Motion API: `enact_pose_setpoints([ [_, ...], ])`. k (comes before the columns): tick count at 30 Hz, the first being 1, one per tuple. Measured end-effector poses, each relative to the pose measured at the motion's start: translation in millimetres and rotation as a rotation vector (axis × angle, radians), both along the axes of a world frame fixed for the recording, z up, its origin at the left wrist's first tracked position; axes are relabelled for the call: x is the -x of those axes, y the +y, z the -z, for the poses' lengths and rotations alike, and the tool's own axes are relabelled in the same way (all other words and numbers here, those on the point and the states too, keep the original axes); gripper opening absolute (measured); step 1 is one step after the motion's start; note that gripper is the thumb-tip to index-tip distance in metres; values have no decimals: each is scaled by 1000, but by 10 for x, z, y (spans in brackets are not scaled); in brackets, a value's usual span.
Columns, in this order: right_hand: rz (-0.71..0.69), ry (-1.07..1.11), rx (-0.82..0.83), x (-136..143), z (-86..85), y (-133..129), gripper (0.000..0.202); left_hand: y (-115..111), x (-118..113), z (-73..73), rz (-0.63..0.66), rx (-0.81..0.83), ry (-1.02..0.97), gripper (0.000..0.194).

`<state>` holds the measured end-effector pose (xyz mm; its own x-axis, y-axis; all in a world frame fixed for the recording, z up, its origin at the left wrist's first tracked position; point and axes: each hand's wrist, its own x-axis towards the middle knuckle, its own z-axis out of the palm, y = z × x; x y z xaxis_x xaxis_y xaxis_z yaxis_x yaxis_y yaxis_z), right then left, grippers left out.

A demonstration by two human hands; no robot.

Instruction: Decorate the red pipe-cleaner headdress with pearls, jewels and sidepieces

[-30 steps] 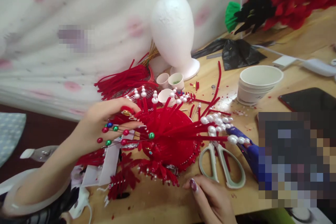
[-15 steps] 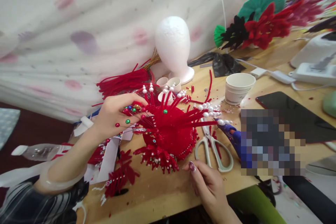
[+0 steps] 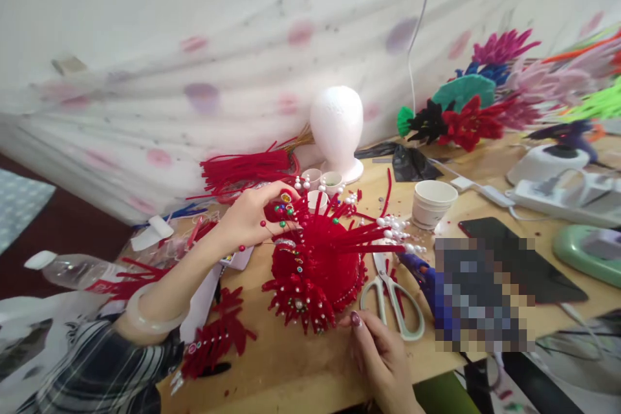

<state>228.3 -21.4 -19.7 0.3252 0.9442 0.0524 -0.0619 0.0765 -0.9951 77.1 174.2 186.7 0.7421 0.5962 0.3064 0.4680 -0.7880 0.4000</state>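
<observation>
A round red velvet headpiece (image 3: 323,255) with pearl-tipped stalks and a beaded red flower (image 3: 298,297) on its near side rests on the wooden table. My left hand (image 3: 252,217) is closed on a beaded ornament (image 3: 286,200) with red, green and blue beads on thin wires, against the headpiece's upper left. My right hand (image 3: 378,349) lies at the table's front edge, right below the headpiece, its fingers curled; whatever they hold, if anything, cannot be made out. White scissors (image 3: 392,297) lie right of the headpiece.
Behind stand a white foam head (image 3: 337,129) and small paper cups. A larger cup (image 3: 433,204), a blue glue gun (image 3: 424,278), a dark phone (image 3: 524,259) and a power strip (image 3: 548,197) are on the right. A plastic bottle (image 3: 72,272) lies left, near a red leafy piece (image 3: 218,336).
The view has tilted up and shows more of the wall. My left hand and the beaded ornament have shifted slightly closer to the headpiece's top. My right hand looks much the same.
</observation>
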Motion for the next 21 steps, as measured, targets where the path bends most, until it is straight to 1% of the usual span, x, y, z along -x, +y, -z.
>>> enact_pose_setpoints([
  [2, 23, -104, -87, -74, -104, 50, 36, 8, 33, 2, 1, 29, -1, 28],
  [4, 35, -275, -194, -162, -275, 148, 29, 23, 59, -5, 4, 54, 31, 23],
  [5, 31, -349, -215, -197, -375, 213, 27, 32, 67, -11, 12, 72, 41, 21],
  [8, -25, -451, -192, -214, -648, 431, 29, 61, 75, -25, 69, 143, 29, 20],
  [10, -80, -459, -160, -164, -752, 559, 31, 82, 74, -21, 95, 166, 0, 20],
  [13, -115, -412, -127, -73, -783, 677, 31, 122, 76, 11, 106, 181, -66, 19],
  [16, -108, -351, -135, -29, -762, 723, 30, 172, 72, 57, 83, 216, -143, 36],
  [18, -128, -291, -128, -26, -762, 746, 29, 202, 58, 84, 75, 236, -169, 43],
  [21, -183, -153, -73, -41, -775, 797, 31, 226, 26, 105, 84, 227, -162, 38],
])
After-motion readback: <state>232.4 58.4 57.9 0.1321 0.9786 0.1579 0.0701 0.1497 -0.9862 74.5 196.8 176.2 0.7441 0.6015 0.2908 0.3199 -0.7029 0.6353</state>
